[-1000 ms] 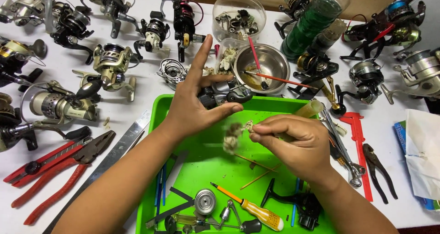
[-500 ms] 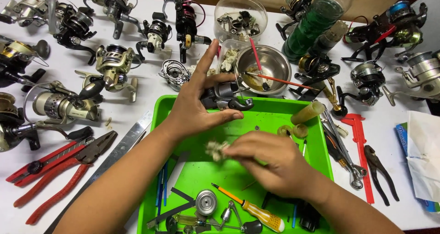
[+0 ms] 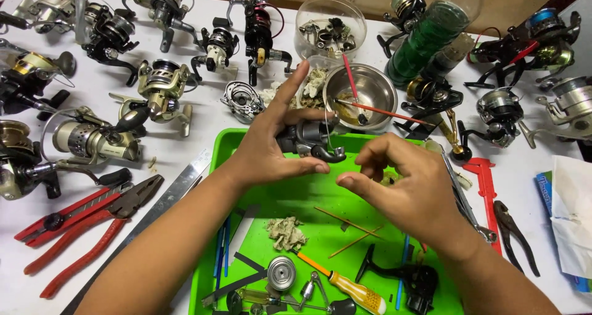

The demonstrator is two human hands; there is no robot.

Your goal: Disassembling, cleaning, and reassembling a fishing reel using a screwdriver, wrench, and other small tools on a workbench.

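Note:
My left hand (image 3: pixel 271 145) is shut on a dark grey fishing reel body (image 3: pixel 311 139), holding it over the far edge of the green tray (image 3: pixel 296 194) with the index finger pointing up. My right hand (image 3: pixel 410 191) hovers just right of it with fingers loosely curled and nothing visible in them; its index fingertip nearly meets my left thumb. A crumpled dirty rag (image 3: pixel 287 232) lies on the tray below both hands. Near the tray's front lie a silver spool (image 3: pixel 282 272), a yellow-handled screwdriver (image 3: pixel 354 289), a black crank part (image 3: pixel 404 278) and thin wooden sticks (image 3: pixel 348 225).
Several spinning reels ring the white table. A steel bowl (image 3: pixel 370 90) with red brushes, a clear round tub (image 3: pixel 330 22) and a green bottle (image 3: pixel 431 37) stand behind the tray. Red pliers (image 3: pixel 80 228) and a metal ruler (image 3: pixel 163 207) lie left; a red caliper (image 3: pixel 487 185) and black pliers (image 3: pixel 515 232) right.
My right hand has dropped the rag onto the tray and risen, with nothing in it, toward the reel. My left hand has kept its grip on the reel, shifting slightly.

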